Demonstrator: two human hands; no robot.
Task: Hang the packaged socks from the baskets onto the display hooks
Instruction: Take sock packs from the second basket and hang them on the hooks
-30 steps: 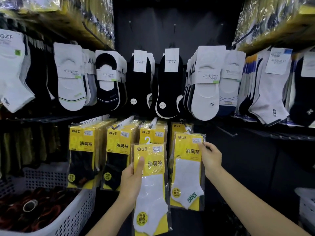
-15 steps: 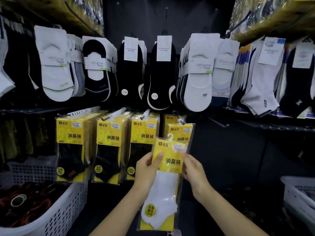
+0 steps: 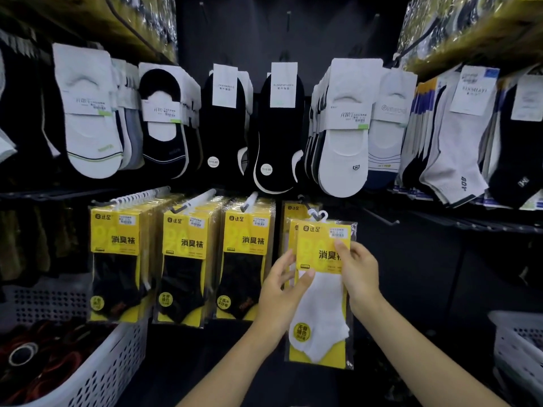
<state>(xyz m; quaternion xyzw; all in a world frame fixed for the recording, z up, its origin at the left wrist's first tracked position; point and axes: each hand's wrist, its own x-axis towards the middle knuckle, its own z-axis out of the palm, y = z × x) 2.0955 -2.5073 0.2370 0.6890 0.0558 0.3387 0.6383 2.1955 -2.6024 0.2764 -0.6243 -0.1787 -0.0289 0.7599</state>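
left hand (image 3: 280, 301): lower centre of frame, thumb and fingers pinching the left edge of the white-sock pack (image 3: 321, 292)
right hand (image 3: 360, 276): gripping the pack's right edge, thumb on the yellow header
white-sock pack: centre right, upright, white hanger loop at the display hook (image 3: 307, 205); can't tell if it's threaded on, too small
left basket (image 3: 97, 368): lower left, white, dark items inside
right basket (image 3: 520, 345): lower right edge
black-sock packs (image 3: 182, 259): three hooks, centre left
loose socks (image 3: 343, 127): upper row behind
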